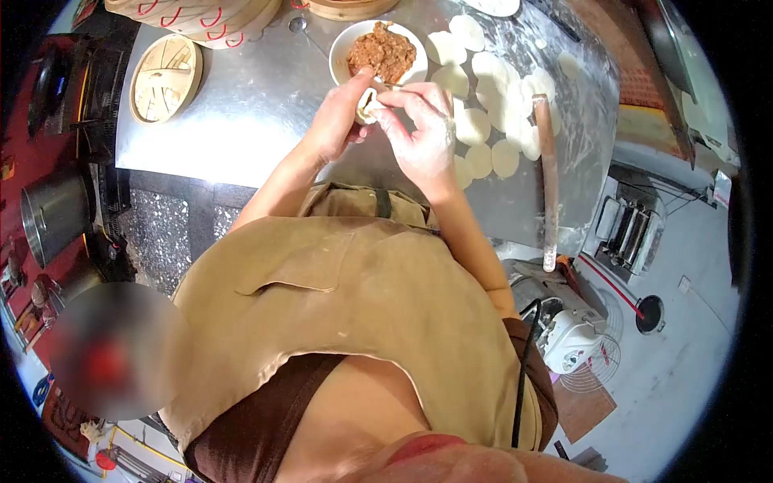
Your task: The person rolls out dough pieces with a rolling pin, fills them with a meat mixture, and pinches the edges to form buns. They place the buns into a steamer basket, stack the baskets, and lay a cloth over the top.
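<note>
A small dumpling [367, 105], its wrapper partly gathered around a hollow at the top, sits between my two hands just in front of the filling bowl. My left hand [341, 114] is closed around it from the left, thumb on its upper side. From the right, the floury fingers of my right hand [420, 133] pinch the wrapper's edge. Beyond them stands a white bowl [339, 55] of brown minced filling [382, 53]. Several round dough wrappers [473, 126] lie overlapping to the right of my hands.
A wooden rolling pin [547, 177] lies toward the metal table's right side, which is dusted with flour. On the left is a round bamboo steamer [167, 79]; stacked steamers [201, 18] stand at the back. A spoon [299, 28] rests left of the bowl.
</note>
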The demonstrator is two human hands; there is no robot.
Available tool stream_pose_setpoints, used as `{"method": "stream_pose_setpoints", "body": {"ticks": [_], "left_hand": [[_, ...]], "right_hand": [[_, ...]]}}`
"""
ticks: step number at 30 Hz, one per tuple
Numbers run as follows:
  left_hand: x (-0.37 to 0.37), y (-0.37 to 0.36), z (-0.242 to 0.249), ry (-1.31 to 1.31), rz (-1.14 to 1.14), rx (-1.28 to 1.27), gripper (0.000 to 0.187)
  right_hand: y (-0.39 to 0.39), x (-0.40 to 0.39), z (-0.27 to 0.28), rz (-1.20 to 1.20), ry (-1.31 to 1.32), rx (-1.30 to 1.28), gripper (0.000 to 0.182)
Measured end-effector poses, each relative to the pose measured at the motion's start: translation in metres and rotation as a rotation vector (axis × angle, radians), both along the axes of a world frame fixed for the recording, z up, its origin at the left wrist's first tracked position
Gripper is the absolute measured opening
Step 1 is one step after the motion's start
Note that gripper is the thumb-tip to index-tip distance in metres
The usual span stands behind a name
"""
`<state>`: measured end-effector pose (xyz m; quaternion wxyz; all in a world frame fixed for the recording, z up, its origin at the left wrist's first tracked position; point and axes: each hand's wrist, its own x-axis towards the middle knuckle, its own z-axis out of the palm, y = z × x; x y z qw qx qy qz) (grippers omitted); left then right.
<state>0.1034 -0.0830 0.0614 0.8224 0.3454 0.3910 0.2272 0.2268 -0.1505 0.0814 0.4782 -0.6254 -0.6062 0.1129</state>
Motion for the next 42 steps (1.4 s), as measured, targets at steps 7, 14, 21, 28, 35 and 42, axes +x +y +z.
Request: {"method": "stream_pose_setpoints", "body": {"ticks": [7, 14, 21, 28, 35, 42], "left_hand": [[-0.004, 0.004, 0.001, 0.062, -0.101, 0.111, 0.043], [0.007, -0.010, 0.008, -0.013, 0.223, 0.049, 0.067], [0.012, -0.014, -0.012, -0.192, 0.214, -0.125, 0.061], [0.014, -0.003, -0.025, -0.044, 0.086, -0.297, 0.059], [0.013, 0.008, -0.017, -0.239, 0.014, -0.238, 0.064], [0.032, -0.011, -0.023, -0.293, 0.393, 0.029, 0.056]], "right_hand": [[0.006, 0.004, 0.003, 0.064, -0.150, 0.099, 0.016], [0.000, -0.001, 0.004, -0.001, -0.051, 0.112, 0.011], [0.002, 0.009, 0.006, 0.042, -0.158, 0.049, 0.012], [0.000, 0.021, -0.007, 0.135, -0.357, -0.049, 0.015], [0.011, 0.017, 0.011, 0.143, -0.168, 0.018, 0.008], [0.008, 0.008, -0.008, -0.022, 0.159, -0.119, 0.010]]}}
